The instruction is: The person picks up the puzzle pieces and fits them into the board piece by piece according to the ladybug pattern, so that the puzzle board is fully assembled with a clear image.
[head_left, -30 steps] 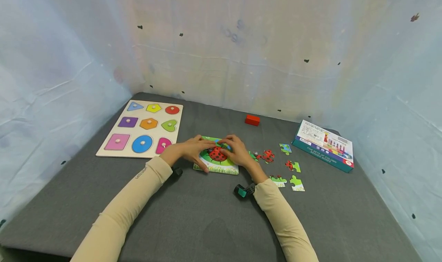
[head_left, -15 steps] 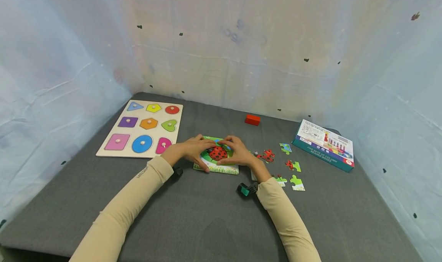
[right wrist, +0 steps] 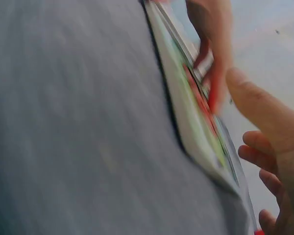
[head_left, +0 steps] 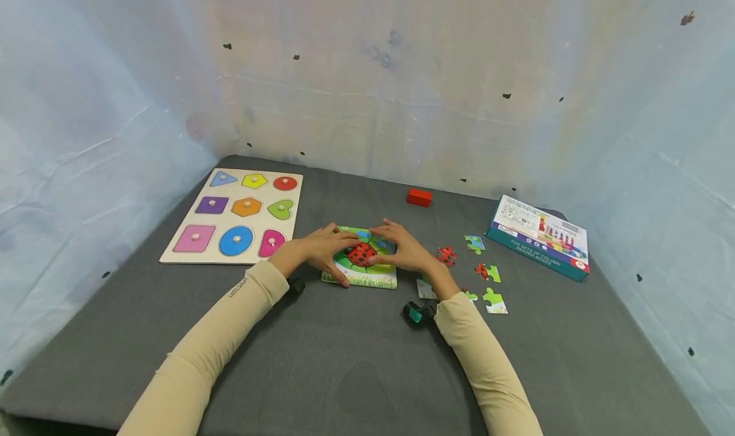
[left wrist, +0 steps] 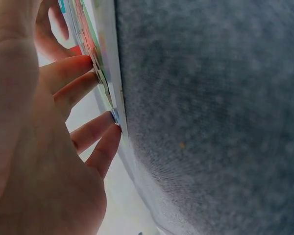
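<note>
A ladybug jigsaw board (head_left: 367, 279) lies flat on the grey table, with its picture facing up. My left hand (head_left: 318, 249) rests on its left side; in the left wrist view the fingertips (left wrist: 88, 62) touch the top of the board. Above the board's right side hovers my right hand (head_left: 410, 252), thumb and fingers spread and holding nothing. The right wrist view shows a gap between its thumb (right wrist: 259, 105) and the board. Loose jigsaw pieces lie to the right, among them a red ladybug piece (head_left: 446, 255) and a green one (head_left: 494, 301); my right wrist partly covers others.
A wooden shape board (head_left: 230, 222) with knobbed pieces lies at the left. Behind the jigsaw sits a red block (head_left: 419, 198). A bead-game box (head_left: 536, 238) stands at the back right. Pale cloth walls (head_left: 367, 72) enclose the table (head_left: 321, 372).
My right hand has lifted slightly off the jigsaw and shifted right, its thumb and fingers opening wider. The left hand stays where it was.
</note>
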The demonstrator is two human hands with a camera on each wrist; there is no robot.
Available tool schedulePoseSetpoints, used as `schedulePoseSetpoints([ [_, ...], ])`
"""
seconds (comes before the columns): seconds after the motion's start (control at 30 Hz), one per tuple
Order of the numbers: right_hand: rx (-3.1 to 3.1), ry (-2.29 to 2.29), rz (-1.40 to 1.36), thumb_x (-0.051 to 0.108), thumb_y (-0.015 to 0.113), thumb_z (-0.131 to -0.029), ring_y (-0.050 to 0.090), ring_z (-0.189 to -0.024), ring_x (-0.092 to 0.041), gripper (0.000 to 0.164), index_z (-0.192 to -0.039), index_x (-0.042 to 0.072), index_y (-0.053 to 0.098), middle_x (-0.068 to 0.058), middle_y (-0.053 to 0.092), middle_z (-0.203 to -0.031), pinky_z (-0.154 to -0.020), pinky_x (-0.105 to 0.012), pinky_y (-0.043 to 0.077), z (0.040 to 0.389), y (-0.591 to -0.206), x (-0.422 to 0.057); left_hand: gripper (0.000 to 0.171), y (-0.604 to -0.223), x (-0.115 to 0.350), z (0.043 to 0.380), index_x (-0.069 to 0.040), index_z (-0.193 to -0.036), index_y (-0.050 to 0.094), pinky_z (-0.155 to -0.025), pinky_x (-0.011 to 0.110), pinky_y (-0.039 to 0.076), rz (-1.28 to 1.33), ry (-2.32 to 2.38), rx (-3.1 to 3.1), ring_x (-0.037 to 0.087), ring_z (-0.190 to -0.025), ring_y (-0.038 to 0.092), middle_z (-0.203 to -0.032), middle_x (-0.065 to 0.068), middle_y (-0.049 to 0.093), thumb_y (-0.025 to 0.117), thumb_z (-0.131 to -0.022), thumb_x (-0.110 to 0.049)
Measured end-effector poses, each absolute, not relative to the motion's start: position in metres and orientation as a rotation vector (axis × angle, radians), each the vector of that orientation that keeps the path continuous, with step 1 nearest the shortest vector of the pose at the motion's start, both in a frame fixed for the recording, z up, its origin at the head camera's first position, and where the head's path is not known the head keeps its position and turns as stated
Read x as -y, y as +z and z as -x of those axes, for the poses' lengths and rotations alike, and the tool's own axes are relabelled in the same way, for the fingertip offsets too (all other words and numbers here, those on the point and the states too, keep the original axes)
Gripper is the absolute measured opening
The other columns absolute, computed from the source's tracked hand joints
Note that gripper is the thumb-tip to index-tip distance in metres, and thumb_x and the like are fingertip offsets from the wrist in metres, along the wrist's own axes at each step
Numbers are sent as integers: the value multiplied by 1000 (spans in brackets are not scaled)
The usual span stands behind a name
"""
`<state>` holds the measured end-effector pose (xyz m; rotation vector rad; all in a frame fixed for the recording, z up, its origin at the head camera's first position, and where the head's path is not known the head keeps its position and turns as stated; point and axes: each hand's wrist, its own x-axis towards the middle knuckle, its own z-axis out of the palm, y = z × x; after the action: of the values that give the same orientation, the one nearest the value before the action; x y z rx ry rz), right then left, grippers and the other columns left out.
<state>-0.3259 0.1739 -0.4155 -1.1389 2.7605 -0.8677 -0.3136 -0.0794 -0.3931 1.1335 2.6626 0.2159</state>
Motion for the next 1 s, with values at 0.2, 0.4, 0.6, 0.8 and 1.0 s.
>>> schedulePoseSetpoints([
  [0.2,-2780,-964,997,36,66,-85,21,-139,-33,63,-136,6,47,-19,34,-146,-105,-59,20,324,-406,-209,96,-393,80,312,-18,-147,31,-97,45,32,-1152,255,-2664,24,-118,31,-151,1,27,68,-71,-63],
  [0.4,-2831,-1024,888,27,66,-87,31,-133,-35,57,-137,7,46,-16,39,-143,-104,-57,25,322,-399,-250,94,-394,80,313,-17,-146,32,-97,46,32,-1170,263,-2670,26,-119,31,-150,2,28,69,-72,-61],
  [0.6,-2917,-1038,825,13,62,-90,36,-129,-38,50,-135,-1,45,-20,43,-137,-103,-56,28,317,-391,-284,93,-394,81,313,-17,-146,32,-97,47,32,-1159,286,-2667,25,-119,31,-150,2,28,68,-72,-62],
  [0.8,-3017,-1005,714,0,57,-90,33,-129,-42,46,-135,-1,44,-23,41,-137,-101,-59,26,314,-396,-317,93,-393,81,313,-16,-146,33,-98,47,32,-1158,304,-2660,26,-120,31,-149,3,29,69,-72,-61],
  [1.0,-3108,-936,603,-9,51,-89,32,-127,-45,46,-134,-3,45,-26,40,-136,-100,-60,25,315,-406,-345,94,-392,81,312,-15,-146,33,-98,47,33,-1153,310,-2660,27,-120,31,-149,4,30,69,-72,-61],
])
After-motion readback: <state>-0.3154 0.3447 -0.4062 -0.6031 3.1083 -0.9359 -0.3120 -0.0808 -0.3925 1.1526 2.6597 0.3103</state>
